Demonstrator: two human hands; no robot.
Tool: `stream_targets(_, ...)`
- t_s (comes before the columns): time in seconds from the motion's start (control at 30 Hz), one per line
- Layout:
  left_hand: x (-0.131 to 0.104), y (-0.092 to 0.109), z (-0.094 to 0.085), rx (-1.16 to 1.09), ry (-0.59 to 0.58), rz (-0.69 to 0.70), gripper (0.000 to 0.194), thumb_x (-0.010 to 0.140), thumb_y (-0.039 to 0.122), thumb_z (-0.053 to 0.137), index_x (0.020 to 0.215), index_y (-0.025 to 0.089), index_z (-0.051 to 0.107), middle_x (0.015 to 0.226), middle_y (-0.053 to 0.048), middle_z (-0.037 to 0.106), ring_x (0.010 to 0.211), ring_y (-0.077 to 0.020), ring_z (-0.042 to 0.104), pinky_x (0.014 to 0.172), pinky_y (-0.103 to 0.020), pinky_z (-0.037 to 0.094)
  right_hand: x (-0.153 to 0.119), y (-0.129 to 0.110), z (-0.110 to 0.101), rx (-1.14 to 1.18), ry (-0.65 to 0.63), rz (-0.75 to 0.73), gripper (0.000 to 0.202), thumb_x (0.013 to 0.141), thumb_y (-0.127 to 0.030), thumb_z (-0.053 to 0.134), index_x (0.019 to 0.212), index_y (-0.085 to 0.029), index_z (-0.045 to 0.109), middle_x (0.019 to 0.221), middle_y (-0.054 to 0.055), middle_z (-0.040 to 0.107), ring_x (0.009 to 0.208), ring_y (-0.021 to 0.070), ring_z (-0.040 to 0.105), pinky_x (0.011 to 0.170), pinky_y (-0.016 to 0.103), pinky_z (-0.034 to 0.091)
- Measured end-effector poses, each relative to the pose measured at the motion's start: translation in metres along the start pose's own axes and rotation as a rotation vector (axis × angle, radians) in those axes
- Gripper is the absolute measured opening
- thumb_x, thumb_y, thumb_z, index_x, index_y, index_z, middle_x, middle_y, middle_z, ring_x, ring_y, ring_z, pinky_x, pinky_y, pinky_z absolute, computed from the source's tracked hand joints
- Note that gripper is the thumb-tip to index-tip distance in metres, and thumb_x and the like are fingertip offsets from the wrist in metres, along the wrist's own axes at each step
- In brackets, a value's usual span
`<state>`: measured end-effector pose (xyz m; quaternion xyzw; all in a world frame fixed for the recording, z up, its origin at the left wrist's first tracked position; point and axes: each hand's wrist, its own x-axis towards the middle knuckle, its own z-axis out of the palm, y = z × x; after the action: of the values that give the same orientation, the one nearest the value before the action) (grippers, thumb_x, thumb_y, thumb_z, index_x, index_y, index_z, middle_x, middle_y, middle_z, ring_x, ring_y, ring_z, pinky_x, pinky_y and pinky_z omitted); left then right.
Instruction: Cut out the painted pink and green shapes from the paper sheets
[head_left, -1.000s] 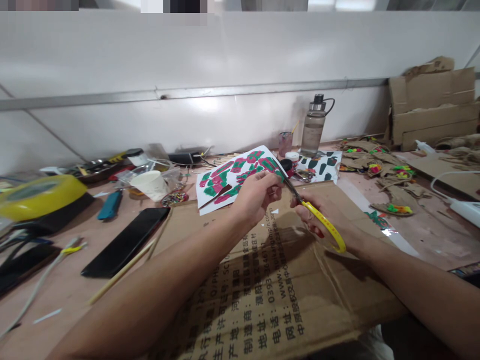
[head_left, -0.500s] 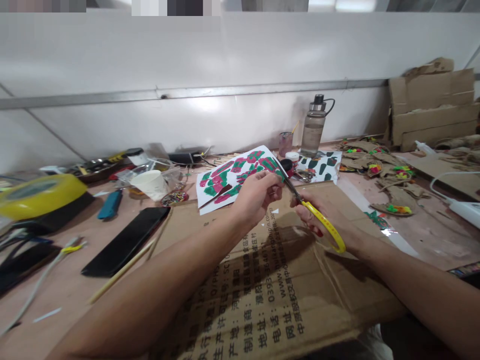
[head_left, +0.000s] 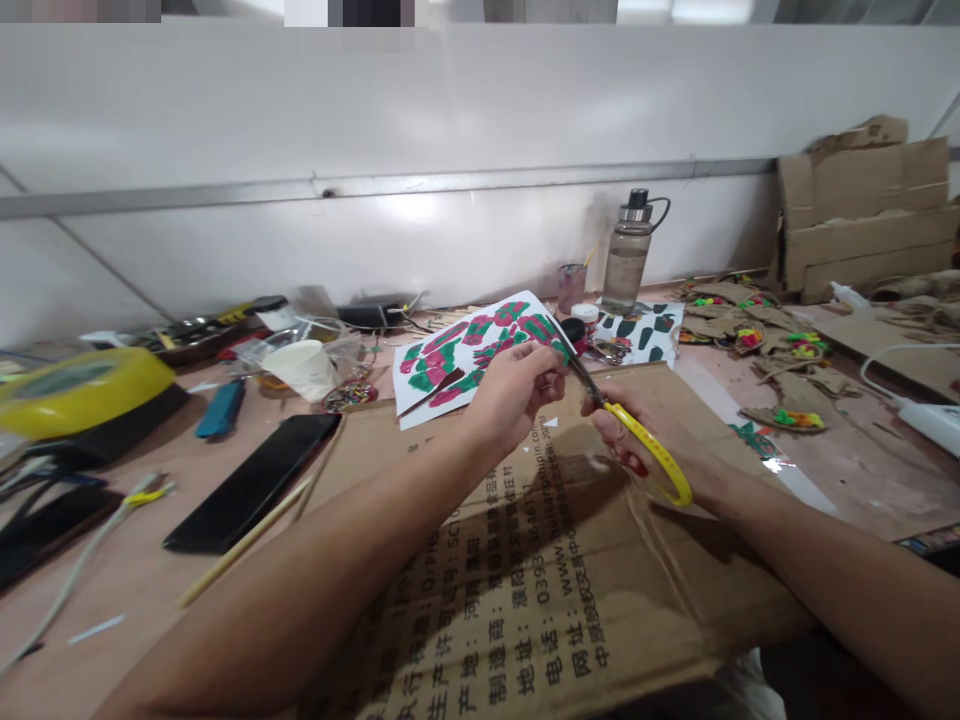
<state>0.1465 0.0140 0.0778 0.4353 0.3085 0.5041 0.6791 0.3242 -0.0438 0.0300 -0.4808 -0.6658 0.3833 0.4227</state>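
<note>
My left hand (head_left: 525, 388) pinches the near right part of a white sheet of paper (head_left: 409, 408) painted with pink and green patches. The sheet is raised at a tilt above a flattened cardboard sheet (head_left: 622, 590) with printed black writing. Yellow-handled scissors (head_left: 646, 440) are gripped in my right hand (head_left: 630, 428), fingers in the loops. Their dark blades point up and left, lying at the paper's right edge beside my left fingertips. How far the blades are apart is hard to make out. Small white scraps lie on the cardboard below my hands.
A black phone (head_left: 255, 485) and a wooden stick (head_left: 244, 545) lie left of the cardboard. Behind are a white paper cup (head_left: 301, 370) and a water bottle (head_left: 626, 260). A second painted sheet (head_left: 649, 335) and cut cardboard pieces (head_left: 787, 410) lie to the right, near a white power strip (head_left: 930, 425).
Almost nothing differs. Both hands, the paper and the scissors keep the same places, and the view has barely shifted.
</note>
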Motion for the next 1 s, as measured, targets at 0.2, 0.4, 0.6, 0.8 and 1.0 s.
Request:
stream_targets(0.2,0.001,-0.001,-0.001,0.01,-0.012,0.007,0.021,0.064,0.013,0.074,0.059,0.018,0.054,0.061,0.002,0.052,0.055,-0.0074,0.046,0.055,-0.023,0.037,0.0,0.005,0.001,0.011,-0.017,0.034,0.033,0.097,-0.057,0.065,0.105,-0.026,0.068,0.065,-0.004,0.052,0.05,0.0134,0.042,0.047,0.027,0.036)
stream_targets(0.4,0.002,-0.002,-0.001,-0.011,-0.003,-0.004,0.018,0.062,0.012,0.072,0.059,0.017,0.056,0.063,0.001,0.055,0.056,-0.0072,0.047,0.055,-0.021,0.037,-0.001,-0.001,0.001,-0.027,-0.009,-0.013,0.032,0.098,-0.055,0.062,0.106,-0.025,0.069,0.071,-0.001,0.057,0.06,0.0169,0.052,0.054,0.028,0.042)
stream_targets(0.6,0.001,-0.001,0.0,-0.025,0.007,-0.005,0.019,0.062,0.012,0.072,0.059,0.017,0.054,0.062,0.002,0.052,0.056,-0.007,0.046,0.055,-0.022,0.036,-0.001,-0.006,0.001,-0.009,0.017,-0.073,0.028,0.096,-0.053,0.065,0.102,-0.026,0.069,0.073,0.001,0.059,0.067,0.0194,0.057,0.056,0.028,0.045)
stream_targets(0.8,0.001,-0.001,-0.001,-0.015,-0.003,-0.003,0.02,0.061,0.014,0.074,0.06,0.017,0.054,0.063,0.002,0.053,0.057,-0.0071,0.047,0.056,-0.022,0.036,-0.002,-0.004,0.002,0.025,0.008,-0.042,0.031,0.096,-0.056,0.065,0.099,-0.026,0.071,0.072,0.0,0.059,0.062,0.0175,0.055,0.053,0.027,0.044)
stream_targets(1.0,0.0,0.0,0.0,-0.012,0.007,-0.009,0.02,0.061,0.014,0.073,0.059,0.018,0.053,0.062,0.002,0.052,0.055,-0.0069,0.046,0.055,-0.022,0.036,-0.004,0.005,0.001,0.057,-0.024,0.055,0.035,0.096,-0.059,0.068,0.107,-0.026,0.072,0.07,-0.003,0.056,0.053,0.0137,0.046,0.05,0.026,0.04)
